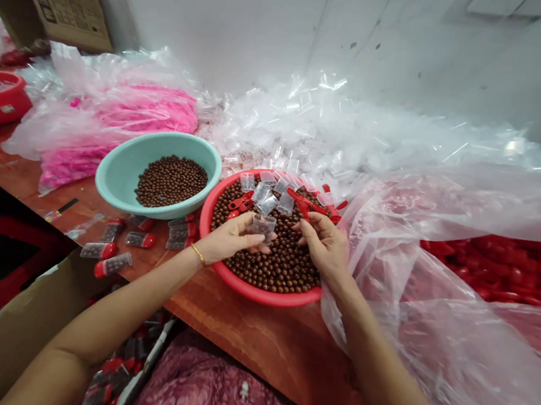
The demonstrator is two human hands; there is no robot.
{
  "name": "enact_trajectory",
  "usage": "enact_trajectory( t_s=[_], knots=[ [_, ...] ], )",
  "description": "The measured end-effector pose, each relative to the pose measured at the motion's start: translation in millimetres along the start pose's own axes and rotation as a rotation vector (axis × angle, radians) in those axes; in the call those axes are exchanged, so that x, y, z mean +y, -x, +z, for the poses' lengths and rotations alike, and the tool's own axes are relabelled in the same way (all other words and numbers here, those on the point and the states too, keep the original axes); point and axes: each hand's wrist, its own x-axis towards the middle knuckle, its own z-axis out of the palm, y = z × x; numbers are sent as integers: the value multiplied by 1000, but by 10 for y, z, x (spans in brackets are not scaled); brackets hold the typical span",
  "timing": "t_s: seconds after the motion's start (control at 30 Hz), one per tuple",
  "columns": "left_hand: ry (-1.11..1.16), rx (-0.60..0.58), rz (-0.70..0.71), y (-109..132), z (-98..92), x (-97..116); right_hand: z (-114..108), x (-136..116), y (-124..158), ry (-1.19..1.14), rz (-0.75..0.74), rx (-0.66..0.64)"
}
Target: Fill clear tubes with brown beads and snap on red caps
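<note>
Over the red basin [258, 297], my left hand [233, 241] grips a small clear plastic tube [263, 227] between thumb and fingers. Brown round beads [286, 271] fill the basin beneath both hands. Thumb and fingers of my right hand [323, 239] are pinched together at a red plastic cap piece [304, 203], partly hidden by the fingertips. Several empty clear tubes [264, 195] lie on the beads behind my hands. Among them are loose red caps [240, 205].
A turquoise bowl [117, 189] of brown beads stands left. Filled, red-capped tubes [113, 264] lie before it; more fill a box [113, 374] below the table edge. Clear tubes [291, 119] heap along the wall. A plastic bag [392, 265] of red parts sits right, pink pieces [148, 107] back left.
</note>
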Motion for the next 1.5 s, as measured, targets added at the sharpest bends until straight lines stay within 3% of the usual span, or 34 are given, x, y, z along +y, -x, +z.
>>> enact_trajectory(
  t_s=[0.1, 0.27, 0.43, 0.7, 1.07, 1.33, 1.5],
  knots=[
    [-14, 46, 85, 71, 9, -3, 13, -70, 21, 5, -19, -6],
    [83, 24, 125, 108, 1, -59, 55, -326, 32, -69, -34, -75],
    [15, 73, 221, 86, -3, -106, 101, -467, -6, -201, -18, -148],
    [40, 17, 169, 93, 25, -109, 148, -459, 1, -202, 20, -168],
    [-377, 19, 196, 114, 36, -161, 248, -532, 98, 206, -245, -391],
    [-574, 115, 290, 142, 63, -148, 310, -578, 183, 310, -289, -415],
    [-651, 140, 284, 136, 39, -188, 406, -481, 325, 386, -331, -349]
  ],
)
